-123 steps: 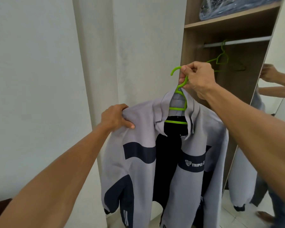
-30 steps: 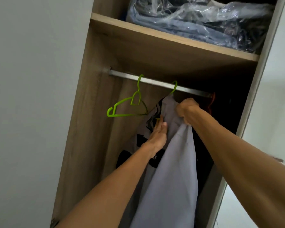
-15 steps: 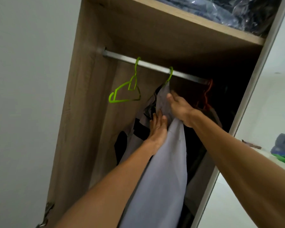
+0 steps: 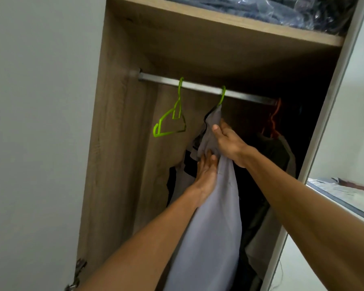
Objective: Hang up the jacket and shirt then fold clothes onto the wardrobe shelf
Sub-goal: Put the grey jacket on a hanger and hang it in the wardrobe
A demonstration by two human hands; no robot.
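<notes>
Two hands touch the grey-and-navy fabric jacket [image 4: 214,217], which hangs by its lime-green plastic hanger [image 4: 222,95] from the silver metal rail [image 4: 198,85]. Below the rail, the right hand [image 4: 229,141], fisted a second ago, now rests slack-fingered, gripping nothing; the left hand [image 4: 206,171] lies flat. Jacket's probably done, shirt next.

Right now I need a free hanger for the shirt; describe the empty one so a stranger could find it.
Look at the metal rail under the wardrobe shelf. Near its left end hangs a green hanger, left of the grey jacket. Unlike the jacket's green hanger and the orange one far right, it is bare.
</notes>
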